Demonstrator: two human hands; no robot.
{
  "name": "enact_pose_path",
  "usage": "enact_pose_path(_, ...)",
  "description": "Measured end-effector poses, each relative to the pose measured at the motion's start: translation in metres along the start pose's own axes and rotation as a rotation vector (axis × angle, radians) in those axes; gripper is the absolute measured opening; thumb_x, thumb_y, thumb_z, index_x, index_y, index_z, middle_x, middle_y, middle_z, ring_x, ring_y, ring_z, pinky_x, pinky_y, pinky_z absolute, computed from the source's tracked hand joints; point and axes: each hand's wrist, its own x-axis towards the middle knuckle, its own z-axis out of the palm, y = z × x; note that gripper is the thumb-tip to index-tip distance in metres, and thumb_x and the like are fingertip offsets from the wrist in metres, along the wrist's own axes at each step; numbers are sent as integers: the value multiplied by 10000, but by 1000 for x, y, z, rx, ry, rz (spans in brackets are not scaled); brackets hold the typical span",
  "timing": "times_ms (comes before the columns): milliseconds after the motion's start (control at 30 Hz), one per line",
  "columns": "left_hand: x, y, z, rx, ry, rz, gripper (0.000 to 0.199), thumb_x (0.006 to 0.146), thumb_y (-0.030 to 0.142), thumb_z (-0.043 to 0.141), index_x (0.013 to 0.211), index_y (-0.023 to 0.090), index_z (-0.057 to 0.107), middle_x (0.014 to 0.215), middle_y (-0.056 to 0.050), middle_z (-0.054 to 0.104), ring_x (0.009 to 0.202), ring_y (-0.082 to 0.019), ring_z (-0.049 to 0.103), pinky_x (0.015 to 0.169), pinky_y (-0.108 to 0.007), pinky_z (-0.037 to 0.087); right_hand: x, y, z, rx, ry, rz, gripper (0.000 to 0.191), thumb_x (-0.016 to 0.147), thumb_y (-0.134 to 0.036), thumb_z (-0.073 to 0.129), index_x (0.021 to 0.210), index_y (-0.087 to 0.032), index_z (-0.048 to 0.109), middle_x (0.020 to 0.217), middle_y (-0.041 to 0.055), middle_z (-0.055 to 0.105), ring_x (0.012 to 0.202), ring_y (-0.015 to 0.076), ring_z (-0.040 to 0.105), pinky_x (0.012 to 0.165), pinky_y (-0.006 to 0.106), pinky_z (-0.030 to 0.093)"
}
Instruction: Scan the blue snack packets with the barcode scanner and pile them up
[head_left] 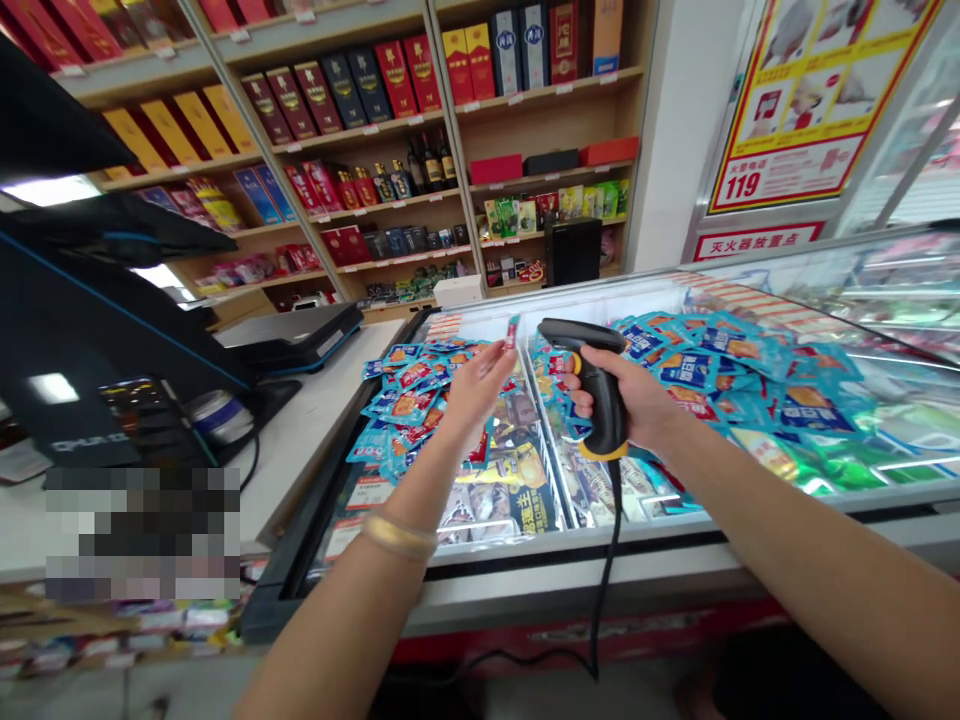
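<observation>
My right hand is wrapped round the grip of a black and yellow barcode scanner, whose cable hangs down in front of the freezer. To its left, my left hand pinches a small blue and red packet, seen nearly edge-on at the fingertips. Both hands are above the glass top of a chest freezer. One pile of blue snack packets lies on the glass left of and beneath my left hand. A larger pile of similar packets spreads to the right of the scanner.
A counter with a black scale and a dark terminal stands at the left. Shelves with boxes and bottles rise behind the freezer. The scanner's black cable loops low in front.
</observation>
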Motion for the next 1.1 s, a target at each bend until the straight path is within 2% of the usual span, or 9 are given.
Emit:
enact_pose_path(167,5,0,73,484,-176,222,552,802,438,655,1272,153,605,1270,-142,633,1191,-293,575,1047,-444,416,-27,-41,-42,-4,158,-135,197,817,-351,625,756,-171,569,618,-6,512,452,82,436,406,201,428)
enact_pose_path(267,-5,-7,113,800,-302,246,695,799,554,631,1416,281,463,1491,-103,429,1374,-372,370,1117,-567,292,-39,-55,-64,1,240,-188,181,811,-348,625,768,-182,565,622,-11,519,447,86,435,399,208,435)
enact_pose_path(367,-17,-18,135,1066,-422,233,900,675,718,652,1464,442,316,1620,-12,125,1436,-488,93,1083,-731,155,-45,-60,-80,23,273,-193,174,812,-354,612,786,-187,568,618,-16,519,446,91,444,395,209,439)
enact_pose_path(433,-19,-24,141,1154,-433,235,959,652,750,641,1479,470,245,1629,11,45,1433,-504,55,1072,-749,148,-46,-60,-85,36,279,-193,177,807,-354,614,781,-187,564,614,-17,519,444,88,444,392,199,435)
enact_pose_path(567,-10,-28,140,1217,-414,239,893,713,759,566,1485,479,213,1627,23,63,1439,-481,95,1081,-728,184,-42,-57,-88,54,280,-197,193,799,-353,622,749,-184,545,598,-20,512,432,79,433,391,188,430)
enact_pose_path(733,-1,-25,140,1230,-406,254,902,712,785,542,1489,462,218,1626,1,82,1441,-475,92,1099,-718,126,-39,-56,-81,59,276,-174,191,811,-358,605,754,-187,539,583,-18,508,436,93,440,374,202,422)
enact_pose_path(833,-4,-19,130,1189,-349,302,889,754,751,533,1505,420,192,1624,-41,96,1462,-419,76,1127,-672,119,-39,-56,-74,65,273,-211,163,826,-327,592,762,-183,551,603,-9,526,452,89,438,392,196,437)
enact_pose_path(933,0,-14,100,1152,-205,303,786,834,606,554,1504,319,259,1600,-114,186,1467,-352,154,1159,-583,145,-36,-53,-63,58,240,-234,144,826,-311,605,774,-184,562,624,-6,533,464,85,437,413,195,448)
enact_pose_path(1100,16,-20,28,1233,29,209,646,860,395,557,1441,165,391,1510,-197,363,1421,-343,289,1158,-509,195,-16,-38,-34,12,140,-192,200,805,-353,646,746,-186,553,625,-7,510,467,85,438,414,198,437)
